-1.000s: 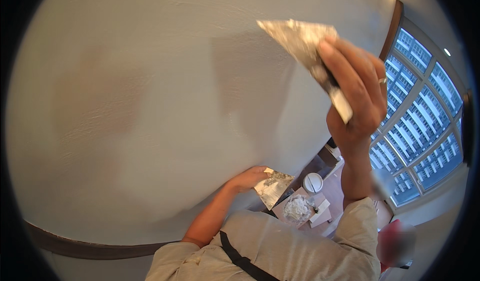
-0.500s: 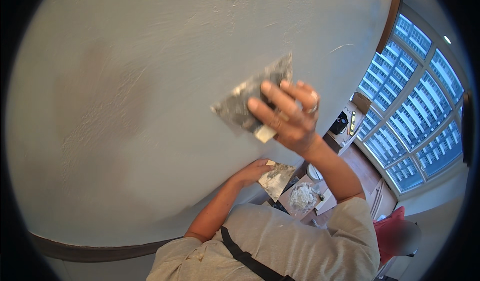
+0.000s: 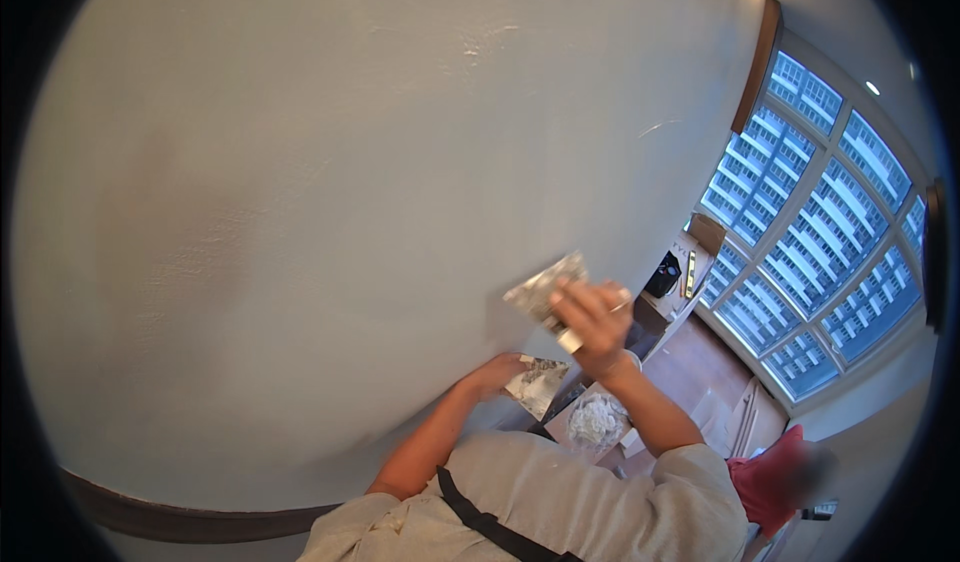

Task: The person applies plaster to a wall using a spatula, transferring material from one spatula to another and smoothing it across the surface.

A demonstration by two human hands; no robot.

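Observation:
A broad putty knife (image 3: pixel 541 289) with a smeared metal blade is gripped in my right hand (image 3: pixel 598 324), its fingers spread over the blade. It is by the grey wall (image 3: pixel 380 222); I cannot tell whether its edge touches. Lower down, my left hand (image 3: pixel 497 374) is closed on a second putty knife (image 3: pixel 540 386), whose blade carries whitish and dark smears and points down and right. Ridges and rough patches of plaster mark the wall at the left and near the top.
Behind my arms, a crumpled white plastic bag (image 3: pixel 597 421) lies on a box. A spirit level (image 3: pixel 690 274) and a black bag (image 3: pixel 663 276) rest by the large window (image 3: pixel 820 232). A person in a red top (image 3: pixel 765 482) is at lower right. A dark baseboard (image 3: pixel 200 525) runs below the wall.
My right hand has moved down the wall with its putty knife, closer to my left hand. The left hand has shifted slightly lower and leftward in view, still holding its knife.

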